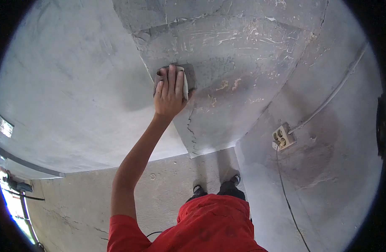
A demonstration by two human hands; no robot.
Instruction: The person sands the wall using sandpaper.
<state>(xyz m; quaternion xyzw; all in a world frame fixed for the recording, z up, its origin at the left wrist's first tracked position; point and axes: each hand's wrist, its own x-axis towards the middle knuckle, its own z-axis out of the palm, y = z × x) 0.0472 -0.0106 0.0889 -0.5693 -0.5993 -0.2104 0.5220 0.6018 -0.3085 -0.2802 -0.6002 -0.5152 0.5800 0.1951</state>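
My left hand (171,92) presses flat against the wall, its fingers over a folded sheet of sandpaper (185,83). The sheet shows a grey-brown face and a pale edge, and the thumb sits out to its right. Under the hand runs the border between a smooth, pale wall section (92,84) and a rougher grey strip (226,96) with scratches and chipped patches. Below the hand, a thin jagged crack (191,130) goes down the grey strip. My right hand is out of view.
On the right wall, a white power socket (283,137) has a plug in it and a cable (290,206) hanging down. A covered cable (337,88) climbs from it. Far left are a bright opening (16,206) and a dark object (18,185). My feet stand on the concrete floor (159,180).
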